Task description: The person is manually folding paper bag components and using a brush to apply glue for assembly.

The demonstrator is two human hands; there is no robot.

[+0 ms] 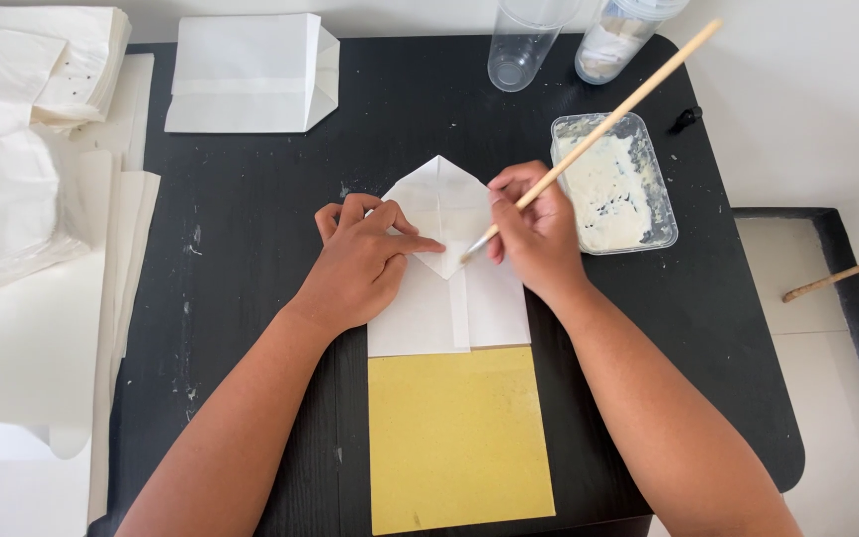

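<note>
A white folded paper piece (446, 204) with a pointed top flap lies in the middle of the black table (251, 219). My left hand (362, 257) presses on its left side, index finger pointing across the fold. My right hand (539, 231) grips a long wooden-handled brush (608, 124), whose tip touches the paper near the lower point of the flap. A yellow sheet (457, 438) lies under the paper's lower end, toward me.
A clear plastic tub of white paste (613, 184) stands right of my right hand. Two clear cups (522, 45) stand at the far edge. A finished white paper bag (246, 75) lies far left; stacks of white paper (22, 129) sit to the left. A wooden stick (842, 274) lies off the table at right.
</note>
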